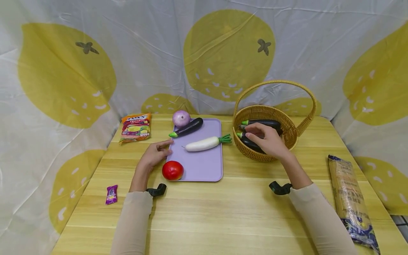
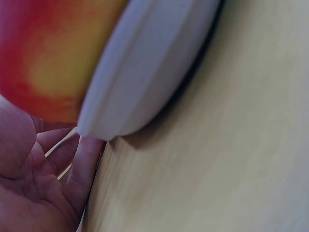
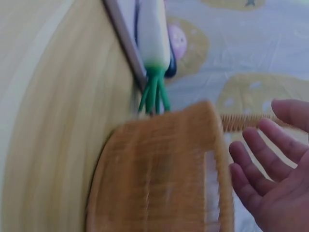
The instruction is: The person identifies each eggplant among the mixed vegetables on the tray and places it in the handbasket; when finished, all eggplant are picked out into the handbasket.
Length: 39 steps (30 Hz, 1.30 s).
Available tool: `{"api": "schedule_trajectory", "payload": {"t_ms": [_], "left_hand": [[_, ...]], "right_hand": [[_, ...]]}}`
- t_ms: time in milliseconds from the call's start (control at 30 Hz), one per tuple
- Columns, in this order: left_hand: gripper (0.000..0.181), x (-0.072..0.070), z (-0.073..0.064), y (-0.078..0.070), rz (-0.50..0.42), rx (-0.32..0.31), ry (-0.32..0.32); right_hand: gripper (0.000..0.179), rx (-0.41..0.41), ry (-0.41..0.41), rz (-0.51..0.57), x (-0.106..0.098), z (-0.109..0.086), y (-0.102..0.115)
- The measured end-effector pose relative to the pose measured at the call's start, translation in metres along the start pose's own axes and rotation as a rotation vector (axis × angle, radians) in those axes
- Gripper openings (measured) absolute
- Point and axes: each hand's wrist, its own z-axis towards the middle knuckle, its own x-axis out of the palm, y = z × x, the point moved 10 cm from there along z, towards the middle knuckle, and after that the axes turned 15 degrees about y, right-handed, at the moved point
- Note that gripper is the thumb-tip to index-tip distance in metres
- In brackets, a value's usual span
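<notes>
My left hand [image 1: 155, 153] rests at the left edge of the lilac tray [image 1: 207, 170], its fingertips right at the rim. On the tray lie a purple onion [image 1: 181, 118], an eggplant [image 1: 191, 126], a white radish [image 1: 203, 144] with green stems, and a red tomato [image 1: 173, 170] at the front left corner. In the left wrist view the tomato [image 2: 63, 58] looms close by the fingers. Over the wicker basket [image 1: 251, 154] hovers my right hand [image 1: 267, 140], its fingers loosely bent and spread. Beneath it in the basket lie two eggplants [image 1: 266, 123], partly covered by the hand.
The basket's tall arched handle [image 1: 277, 82] rises behind the right hand. An orange snack bag [image 1: 136, 128] lies at the back left, a small purple wrapped sweet [image 1: 111, 194] at the front left. A long clear packet [image 1: 350, 194] lies along the right edge.
</notes>
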Motion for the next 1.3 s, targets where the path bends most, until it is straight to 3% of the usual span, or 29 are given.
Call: {"api": "schedule_trajectory", "payload": {"t_ms": [200,567,900,1300], "left_hand": [[0.050,0.000,0.001,-0.001,-0.004,0.005,0.001],[0.049,0.001,0.002,-0.001,0.000,0.015,-0.007],[0.050,-0.001,0.000,0.002,0.017,0.014,-0.007],[0.049,-0.001,0.000,-0.001,0.008,0.017,-0.013]], "right_hand": [[0.040,-0.045,0.039,0.026,0.018,0.025,0.025],[0.037,-0.100,0.115,0.098,0.060,0.082,0.043],[0.043,-0.046,0.100,0.106,0.084,0.129,0.029],[0.047,-0.059,0.089,0.039,0.095,0.153,0.030]]}}
